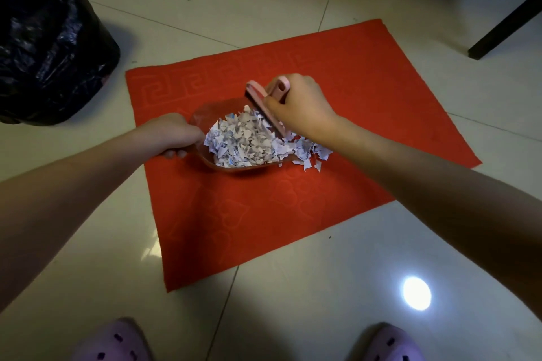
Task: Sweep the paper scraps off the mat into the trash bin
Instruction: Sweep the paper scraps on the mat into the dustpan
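Scraps (249, 141) are heaped mostly inside a translucent dustpan (211, 110), which is laid near the middle of the red mat (264, 214). A smaller part of the heap is spilled past the pan's open edge onto the mat. The dustpan handle is gripped by the left hand (173, 133), with the fingers curled round it. A pink brush (265, 105) is grasped by the right hand (302, 105) and is set against the far right side of the heap. The bin (44, 38), lined with a black bag, is stood on the tiled floor (293, 287) at far left, apart from the mat.
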{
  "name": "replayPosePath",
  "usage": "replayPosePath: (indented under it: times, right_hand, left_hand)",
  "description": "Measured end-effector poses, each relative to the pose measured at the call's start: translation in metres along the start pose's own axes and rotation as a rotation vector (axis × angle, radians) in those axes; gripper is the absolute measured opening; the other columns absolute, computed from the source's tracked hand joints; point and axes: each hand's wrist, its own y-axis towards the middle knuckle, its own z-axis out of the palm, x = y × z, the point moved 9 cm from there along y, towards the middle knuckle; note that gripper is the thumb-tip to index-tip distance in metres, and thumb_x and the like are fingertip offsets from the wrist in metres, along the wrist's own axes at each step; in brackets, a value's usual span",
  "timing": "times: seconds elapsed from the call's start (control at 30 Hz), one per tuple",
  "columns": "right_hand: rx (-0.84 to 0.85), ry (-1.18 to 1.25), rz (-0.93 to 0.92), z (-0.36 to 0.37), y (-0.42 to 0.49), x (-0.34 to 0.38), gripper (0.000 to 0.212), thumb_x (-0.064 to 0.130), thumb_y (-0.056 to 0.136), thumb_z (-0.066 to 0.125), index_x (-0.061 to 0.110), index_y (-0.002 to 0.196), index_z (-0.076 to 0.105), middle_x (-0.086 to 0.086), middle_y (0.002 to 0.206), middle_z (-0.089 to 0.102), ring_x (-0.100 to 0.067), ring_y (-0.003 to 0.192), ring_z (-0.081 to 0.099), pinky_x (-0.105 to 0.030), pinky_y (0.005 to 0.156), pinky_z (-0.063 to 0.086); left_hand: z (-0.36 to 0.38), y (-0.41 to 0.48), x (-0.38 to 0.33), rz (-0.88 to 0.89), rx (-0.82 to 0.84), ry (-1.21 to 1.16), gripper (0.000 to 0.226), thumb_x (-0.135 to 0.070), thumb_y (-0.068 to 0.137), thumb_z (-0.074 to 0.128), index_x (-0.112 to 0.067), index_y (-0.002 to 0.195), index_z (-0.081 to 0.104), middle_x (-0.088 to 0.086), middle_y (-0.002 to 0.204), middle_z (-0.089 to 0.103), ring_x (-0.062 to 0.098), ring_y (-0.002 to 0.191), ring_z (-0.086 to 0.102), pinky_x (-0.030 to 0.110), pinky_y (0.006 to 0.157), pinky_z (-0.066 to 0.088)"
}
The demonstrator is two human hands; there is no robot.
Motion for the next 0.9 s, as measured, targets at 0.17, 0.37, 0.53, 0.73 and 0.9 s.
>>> replayPosePath:
  times: [0.17, 0.37, 0.53, 0.73, 0.9]
  right_hand:
    - [-0.072, -0.250, 0.035, -0.022, 0.005, -0.024, 0.032, 0.026, 0.096, 0.049, 0.015, 0.066, 0.049, -0.004, 0.064, 0.055, -0.027, 0.059, 0.056, -0.033, 0.055, 0.045]
    - [0.109, -0.151, 0.070, 0.014, -0.009, -0.035, 0.026, 0.024, 0.095, 0.050, 0.005, 0.083, 0.062, -0.008, 0.068, 0.063, -0.020, 0.057, 0.058, -0.033, 0.055, 0.049]
    - [0.005, 0.024, 0.025, -0.013, -0.006, -0.023, 0.016, 0.019, 0.092, 0.058, 0.011, 0.102, 0.068, -0.003, 0.079, 0.069, -0.005, 0.056, 0.059, -0.015, 0.048, 0.047]
    - [-0.026, -0.189, 0.130, -0.038, -0.018, -0.046, 0.024, 0.020, 0.095, 0.050, 0.000, 0.092, 0.062, -0.015, 0.078, 0.067, -0.026, 0.066, 0.062, -0.034, 0.057, 0.049]
    - [0.061, -0.177, 0.174, -0.003, -0.025, -0.059, 0.024, 0.017, 0.094, 0.050, 0.010, 0.071, 0.053, 0.000, 0.058, 0.050, -0.015, 0.051, 0.049, -0.026, 0.046, 0.043]
  left_hand:
    - [0.001, -0.002, -0.001, 0.000, 0.005, 0.010, 0.016, -0.016, 0.081, 0.059, -0.008, 0.067, 0.055, 0.007, 0.047, 0.052, 0.019, 0.039, 0.037, 0.020, 0.044, 0.029]
    - [0.000, -0.002, -0.002, -0.003, -0.003, 0.020, 0.018, -0.016, 0.081, 0.058, -0.007, 0.066, 0.055, 0.005, 0.043, 0.051, 0.019, 0.039, 0.036, 0.021, 0.044, 0.029]
    - [-0.002, -0.001, -0.001, -0.004, -0.005, 0.029, 0.016, -0.016, 0.080, 0.059, -0.006, 0.067, 0.055, 0.006, 0.043, 0.051, 0.018, 0.037, 0.037, 0.020, 0.043, 0.030]
    - [-0.016, 0.000, 0.004, -0.006, -0.018, 0.091, 0.021, -0.018, 0.078, 0.061, -0.005, 0.062, 0.058, 0.005, 0.038, 0.052, 0.019, 0.036, 0.038, 0.020, 0.043, 0.030]
    - [-0.023, -0.001, 0.009, -0.015, -0.037, 0.120, 0.024, -0.017, 0.078, 0.061, -0.004, 0.058, 0.057, 0.006, 0.040, 0.052, 0.019, 0.035, 0.037, 0.020, 0.042, 0.029]
